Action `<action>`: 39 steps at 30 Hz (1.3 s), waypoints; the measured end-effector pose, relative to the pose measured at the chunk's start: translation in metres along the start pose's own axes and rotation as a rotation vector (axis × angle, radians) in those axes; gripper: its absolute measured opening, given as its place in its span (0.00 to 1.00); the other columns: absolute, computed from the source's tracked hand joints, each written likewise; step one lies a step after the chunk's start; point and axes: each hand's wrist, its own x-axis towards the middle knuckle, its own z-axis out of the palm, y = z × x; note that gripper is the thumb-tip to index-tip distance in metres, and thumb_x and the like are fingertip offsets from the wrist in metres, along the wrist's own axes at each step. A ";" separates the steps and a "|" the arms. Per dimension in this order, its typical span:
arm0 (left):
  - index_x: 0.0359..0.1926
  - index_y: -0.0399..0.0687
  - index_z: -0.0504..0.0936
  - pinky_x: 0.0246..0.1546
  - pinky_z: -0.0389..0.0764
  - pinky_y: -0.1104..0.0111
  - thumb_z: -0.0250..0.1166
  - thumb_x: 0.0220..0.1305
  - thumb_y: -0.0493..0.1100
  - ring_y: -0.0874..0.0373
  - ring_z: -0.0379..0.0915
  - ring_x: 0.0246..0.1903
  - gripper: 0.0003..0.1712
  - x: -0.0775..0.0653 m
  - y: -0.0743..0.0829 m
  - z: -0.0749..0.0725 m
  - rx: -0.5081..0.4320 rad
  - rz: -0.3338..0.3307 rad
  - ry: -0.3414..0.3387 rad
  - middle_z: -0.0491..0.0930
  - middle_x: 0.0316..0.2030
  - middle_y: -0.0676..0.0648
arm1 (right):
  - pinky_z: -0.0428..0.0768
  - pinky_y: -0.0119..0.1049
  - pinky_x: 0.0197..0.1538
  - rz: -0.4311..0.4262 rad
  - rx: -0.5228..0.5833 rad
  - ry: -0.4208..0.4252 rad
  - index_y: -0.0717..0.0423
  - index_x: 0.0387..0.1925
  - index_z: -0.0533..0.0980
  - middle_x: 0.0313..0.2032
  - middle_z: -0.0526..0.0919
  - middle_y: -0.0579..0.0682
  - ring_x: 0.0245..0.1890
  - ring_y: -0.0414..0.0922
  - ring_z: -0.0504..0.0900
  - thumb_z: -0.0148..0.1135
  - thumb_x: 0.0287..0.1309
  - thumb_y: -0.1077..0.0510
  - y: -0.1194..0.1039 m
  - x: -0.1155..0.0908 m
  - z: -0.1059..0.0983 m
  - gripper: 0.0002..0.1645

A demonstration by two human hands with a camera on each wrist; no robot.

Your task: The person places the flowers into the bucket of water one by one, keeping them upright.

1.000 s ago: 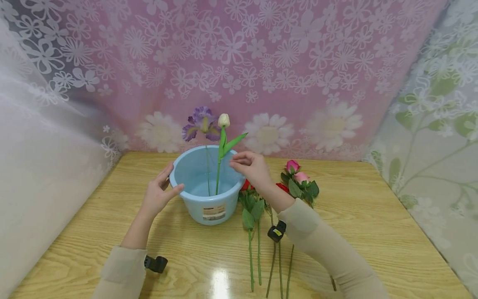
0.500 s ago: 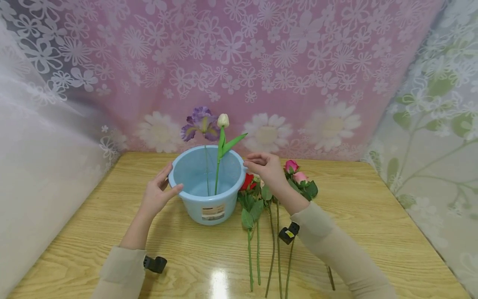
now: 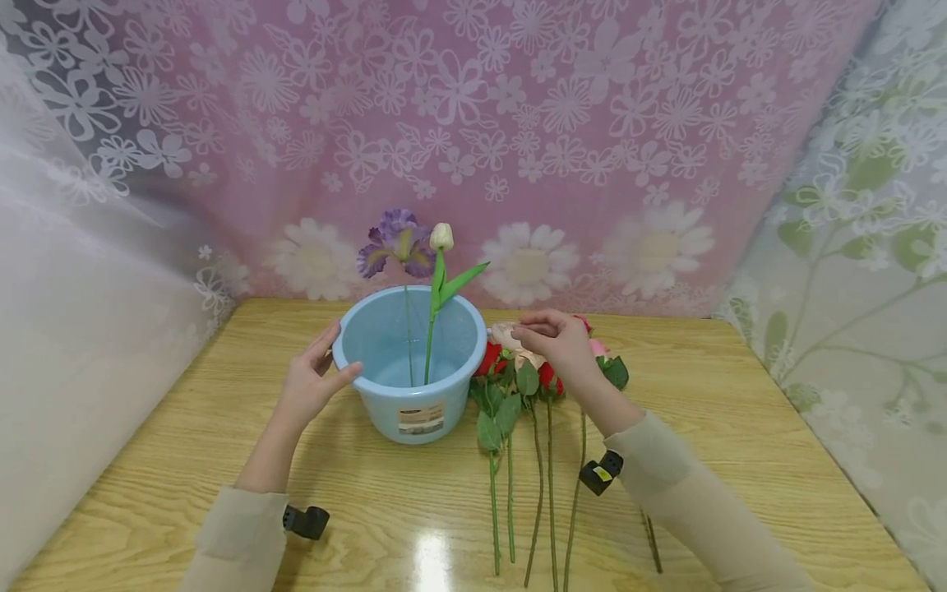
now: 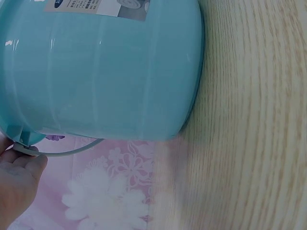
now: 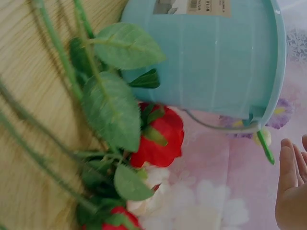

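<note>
A light blue plastic bucket (image 3: pixel 377 415) stands upright on the table with a paper label on its front. My left hand (image 3: pixel 305 385) holds its left rim, thumb over the edge and fingers along the outside. Inside the bucket stand a purple iris (image 3: pixel 398 245) and a white tulip (image 3: pixel 441 237) with green leaves. My right hand (image 3: pixel 568 347) hovers over the flower heads to the right, its fingers loosely bent and holding nothing. Beneath and beside it lie red roses (image 3: pixel 490 360), a cream rose (image 3: pixel 507 335) and a pink rose (image 3: pixel 599 349), some partly hidden by the hand.
The rose stems (image 3: pixel 538 477) stretch toward the front of the wooden table (image 3: pixel 710 460). Behind the table hangs a pink floral curtain (image 3: pixel 459 107). The bucket's thin handle (image 4: pixel 72 152) hangs down on the far side.
My right hand has moved right, from beside the tulip past the bucket's rim to above the roses. The left hand, bucket, iris and tulip have stayed in place.
</note>
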 end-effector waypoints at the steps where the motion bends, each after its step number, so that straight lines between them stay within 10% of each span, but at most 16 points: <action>1: 0.64 0.35 0.53 0.60 0.54 0.56 0.64 0.54 0.39 0.50 0.42 0.64 0.41 0.000 0.000 0.000 -0.001 0.001 -0.001 0.49 0.65 0.41 | 0.76 0.39 0.47 0.007 -0.002 0.000 0.66 0.45 0.72 0.39 0.80 0.57 0.41 0.45 0.78 0.61 0.53 0.60 0.002 -0.001 -0.003 0.18; 30: 0.62 0.28 0.53 0.59 0.52 0.50 0.62 0.53 0.32 0.43 0.42 0.63 0.39 -0.004 0.025 0.004 -0.019 0.008 0.002 0.48 0.64 0.35 | 0.78 0.30 0.42 0.077 -0.088 0.061 0.63 0.43 0.72 0.32 0.80 0.39 0.36 0.36 0.78 0.61 0.53 0.57 0.038 -0.037 -0.075 0.18; 39: 0.64 0.35 0.55 0.60 0.54 0.53 0.64 0.53 0.36 0.49 0.44 0.63 0.40 0.000 0.002 0.001 -0.024 0.018 0.009 0.50 0.65 0.39 | 0.78 0.29 0.41 0.116 -0.125 0.075 0.67 0.45 0.70 0.31 0.80 0.39 0.34 0.36 0.78 0.60 0.54 0.54 0.050 -0.047 -0.096 0.22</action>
